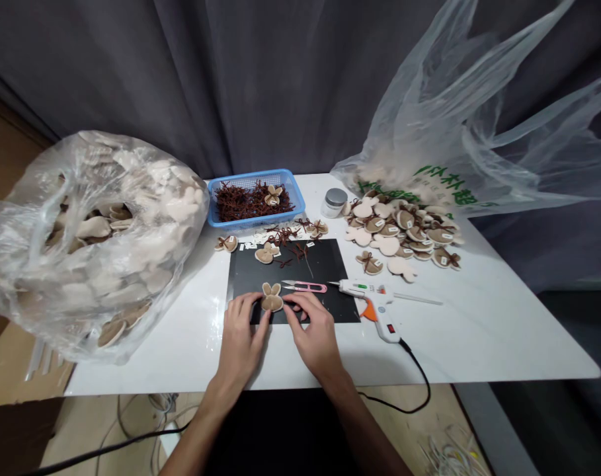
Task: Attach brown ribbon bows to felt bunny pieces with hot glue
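A tan bunny-shaped piece [271,299] is held at the near edge of a black mat [330,264] on a white table [479,330], pinched from either side. The left hand [240,330] is seen loosely curled, its fingertips closed on the piece's left edge; the right hand [313,330] is likewise half-closed, with fingertips on the right edge. Pink snips [305,286] are laid just behind the piece, and a glue gun [372,301] is rested to the right. A blue basket [254,198] of brown bows is set further back, with a pile of finished pieces [404,235] and a stuffed plastic bag [92,238] at the sides.
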Tool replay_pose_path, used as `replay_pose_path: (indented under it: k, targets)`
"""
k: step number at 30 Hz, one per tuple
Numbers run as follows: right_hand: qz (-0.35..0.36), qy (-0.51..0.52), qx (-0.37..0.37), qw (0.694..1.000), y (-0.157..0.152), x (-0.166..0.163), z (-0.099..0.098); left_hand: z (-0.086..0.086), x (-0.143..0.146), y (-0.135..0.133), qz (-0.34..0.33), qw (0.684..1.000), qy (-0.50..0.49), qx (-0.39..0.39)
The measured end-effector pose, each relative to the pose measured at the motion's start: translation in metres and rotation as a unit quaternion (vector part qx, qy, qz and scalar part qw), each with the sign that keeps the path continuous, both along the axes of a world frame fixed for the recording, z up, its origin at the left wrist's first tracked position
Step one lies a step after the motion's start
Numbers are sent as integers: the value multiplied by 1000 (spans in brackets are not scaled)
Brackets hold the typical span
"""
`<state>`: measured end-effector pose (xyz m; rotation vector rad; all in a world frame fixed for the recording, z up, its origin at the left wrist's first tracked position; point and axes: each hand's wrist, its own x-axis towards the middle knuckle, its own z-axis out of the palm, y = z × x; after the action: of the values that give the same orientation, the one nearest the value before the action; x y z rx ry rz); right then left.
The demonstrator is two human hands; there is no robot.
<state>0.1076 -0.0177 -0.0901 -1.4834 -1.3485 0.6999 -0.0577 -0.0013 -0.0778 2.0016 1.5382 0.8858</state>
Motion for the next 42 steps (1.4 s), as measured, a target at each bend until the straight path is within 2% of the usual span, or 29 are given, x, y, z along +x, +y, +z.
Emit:
replay_pose_path:
  k: [8,12,18,22,26,42]
  targets:
    - [-5,-45,-17,999,25,-13,10,-1,5,3,-25,997,69,24]
    - [0,-85,-26,996,27,-16,6,-3,5,3,-26,996,78,30]
    - [-11,-141,10,990,22,-13,-4,-3,6,2,-27,995,88,34]
    - [4,-114,43,993,18,-10,-4,-3,6,2,-27,995,92,31]
    - [35,-115,37,992,15,-12,-5,-2,6,1,-32,994,98,24]
    - [23,-99,51,994,13,-11,-9,-3,5,2,-39,992,113,34]
